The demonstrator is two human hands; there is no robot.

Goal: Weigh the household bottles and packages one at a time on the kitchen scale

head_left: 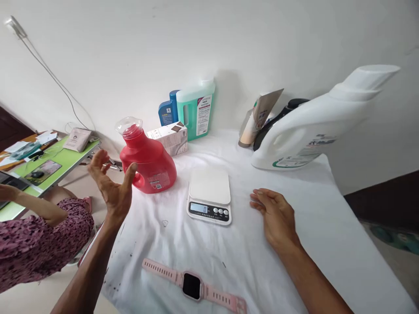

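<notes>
- Plainly, the left hand (115,189) is spread near the red bottle (155,159).
- The right hand (278,218) curls loosely; I cannot tell whether its fingertips meet.
- Between them, the scale (210,187) sits on the white cloth (255,270), beyond a watch (192,285).

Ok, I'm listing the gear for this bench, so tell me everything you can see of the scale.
The scale looks like white plastic: a rounded, squarish plate on a slightly larger base. Its dark front panel has a lit display, apparently reading 0, and three round white buttons beside it. It lies flat on the wrinkled white cloth, the only thing seen touching it, right of the red bottle and beyond the pink-strapped watch.
</notes>
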